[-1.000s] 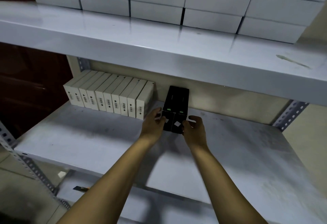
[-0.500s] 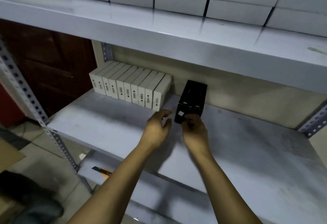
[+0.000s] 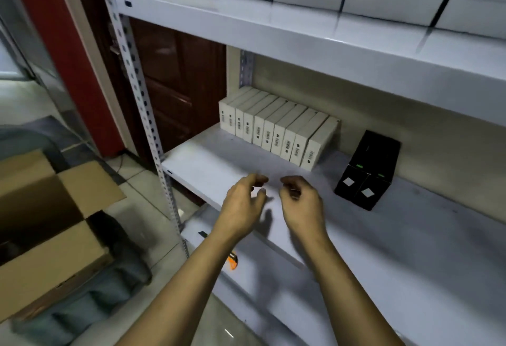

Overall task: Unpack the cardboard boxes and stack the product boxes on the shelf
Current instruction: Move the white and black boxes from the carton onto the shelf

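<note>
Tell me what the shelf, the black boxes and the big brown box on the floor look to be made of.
Shelf: likely painted metal, smooth and pale grey, with perforated steel posts.
Black boxes: probably matte printed card, with sharp folded edges and white labels.
Brown box: corrugated cardboard, plain brown, with its flaps open.

A dark brown panelled wooden door [image 3: 175, 77] stands behind the rack, beside a red wall strip [image 3: 52, 31]; a small orange-and-black tool [image 3: 232, 259] lies lower down; grey cloth [image 3: 90, 310] covers the tiled floor [image 3: 137, 181].
</note>
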